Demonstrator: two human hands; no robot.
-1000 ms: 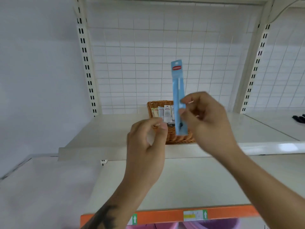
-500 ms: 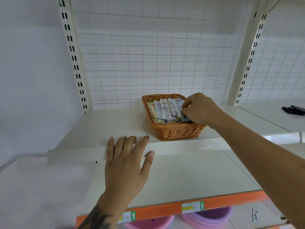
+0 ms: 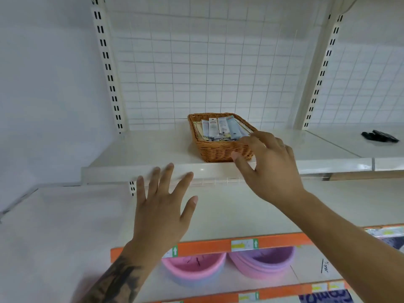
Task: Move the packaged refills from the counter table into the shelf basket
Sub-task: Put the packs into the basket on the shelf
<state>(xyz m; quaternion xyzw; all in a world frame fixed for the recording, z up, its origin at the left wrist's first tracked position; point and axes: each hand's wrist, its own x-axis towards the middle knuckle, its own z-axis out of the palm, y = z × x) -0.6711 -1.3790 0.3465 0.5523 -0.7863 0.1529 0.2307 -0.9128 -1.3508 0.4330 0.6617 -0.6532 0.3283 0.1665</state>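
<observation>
A brown wicker basket stands on the white upper shelf, near its front edge. Several flat packaged refills, blue and pale, lie side by side inside it. My right hand hovers just in front of the basket's right corner, fingers spread and holding nothing. My left hand is lower and to the left, fingers spread wide, over the shelf below the basket shelf. It holds nothing.
A white wire grid backs the shelf between slotted uprights. A dark object lies on the neighbouring shelf at right. Pink and purple bowls sit under an orange-edged shelf.
The blue refill pack my right hand held went into the basket and was let go. That hand has drawn back out, open. My left hand opened and stays spread below the shelf.
</observation>
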